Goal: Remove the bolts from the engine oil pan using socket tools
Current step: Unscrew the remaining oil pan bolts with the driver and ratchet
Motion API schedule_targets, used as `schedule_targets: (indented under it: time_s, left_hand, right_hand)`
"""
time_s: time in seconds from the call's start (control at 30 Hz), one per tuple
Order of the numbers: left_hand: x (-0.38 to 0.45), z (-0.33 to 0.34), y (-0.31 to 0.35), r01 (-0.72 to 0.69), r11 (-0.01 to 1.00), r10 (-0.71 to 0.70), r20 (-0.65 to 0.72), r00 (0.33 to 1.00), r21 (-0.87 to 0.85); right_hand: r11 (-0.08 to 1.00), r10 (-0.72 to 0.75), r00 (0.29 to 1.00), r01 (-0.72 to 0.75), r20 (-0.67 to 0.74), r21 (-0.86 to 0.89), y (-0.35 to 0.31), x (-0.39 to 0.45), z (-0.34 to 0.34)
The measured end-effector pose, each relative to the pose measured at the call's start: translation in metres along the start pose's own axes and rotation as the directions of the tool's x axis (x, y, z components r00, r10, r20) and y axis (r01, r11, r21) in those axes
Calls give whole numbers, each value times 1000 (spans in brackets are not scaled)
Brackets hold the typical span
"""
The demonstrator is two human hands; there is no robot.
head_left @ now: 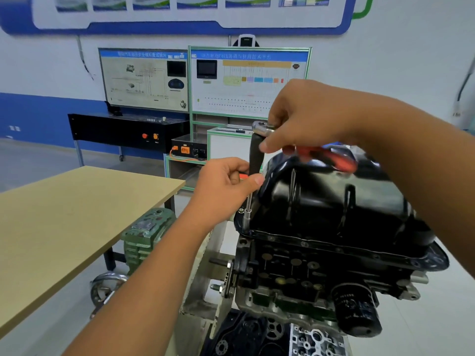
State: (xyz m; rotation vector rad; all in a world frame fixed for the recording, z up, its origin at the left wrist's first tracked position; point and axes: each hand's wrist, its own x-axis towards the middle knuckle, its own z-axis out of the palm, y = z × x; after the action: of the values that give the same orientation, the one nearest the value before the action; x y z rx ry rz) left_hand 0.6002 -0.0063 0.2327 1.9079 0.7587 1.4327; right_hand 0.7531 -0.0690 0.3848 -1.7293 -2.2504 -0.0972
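Step in hand: loosening flange bolt at left edge of oil pan (331, 201), frame centre-right. Pan, black, sits upturned on engine block (303, 273). Socket extension (248, 206) stands upright, tip on flange. Left hand (226, 183) pinches black driver handle (256, 156), steadying it. Right hand (305, 119) clamped on ratchet head (262, 127) atop handle; red ratchet grip (331, 156) blurred. Next move likely: swing ratchet, keep socket square on bolt. More bolts visible along front flange. No containers in view. Tan surface (77, 214) at left.
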Motion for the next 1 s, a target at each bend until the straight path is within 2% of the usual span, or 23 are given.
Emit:
schedule_targets:
  time_s: [0.07, 0.1, 0.2, 0.27, 0.33, 0.4, 0.5, 0.63, 0.73, 0.8, 0.87, 0.93, 1.0]
  left_hand:
    - [-1, 2, 1, -12, 1000, 13, -54, 998, 15]
    - [-1, 3, 2, -18, 1000, 19, -46, 999, 18]
    - [0, -2, 4, -16, 998, 21, 89, 996, -65]
    - [0, -5, 1, -12, 997, 20, 112, 994, -72]
    - [-3, -3, 0, -31, 999, 32, 40, 999, -37]
    - [-4, 2, -2, -27, 1000, 27, -45, 999, -5]
    - [-3, 2, -2, -42, 998, 41, -37, 998, -40]
    - [-3, -11, -3, -49, 997, 56, 128, 990, -58]
    - [-7, -9, -1, -76, 997, 73, 86, 994, 30]
    - [-9, -3, -1, -74, 994, 73, 24, 997, 80]
    - [-10, -1, 1, -95, 989, 96, 2, 995, 113]
    - [-10, -2, 3, -115, 989, 110, 57, 992, 93]
    - [-7, -3, 2, -125, 989, 111, 153, 982, 85]
  right_hand:
    - [995, -6, 996, -3, 94, 97, -2, -3, -5]
    - [999, -40, 996, 37, 85, 35, -3, -3, -7]
    - [968, -127, 992, 119, -19, -223, -5, -1, -2]
    - [986, -112, 993, 107, -28, -126, -5, -5, 0]
    - [993, -83, 996, 85, -27, 86, -6, -12, 4]
    - [983, -97, 993, 105, -61, 148, -8, -16, 9]
    - [982, -188, 973, 184, -137, -35, -11, -12, 13]
    - [957, -213, 966, 177, -143, -228, -5, -9, 10]
    - [937, -228, 959, 169, -170, -306, -5, -9, 15]
    - [954, -158, 977, 115, -140, -275, -9, -11, 12]
    - [984, -65, 996, 54, -56, -172, -12, -14, 4]
    - [983, -66, 998, 62, -18, -172, -10, -15, 1]
    - [954, -143, 988, 120, -61, -276, -10, -14, 4]
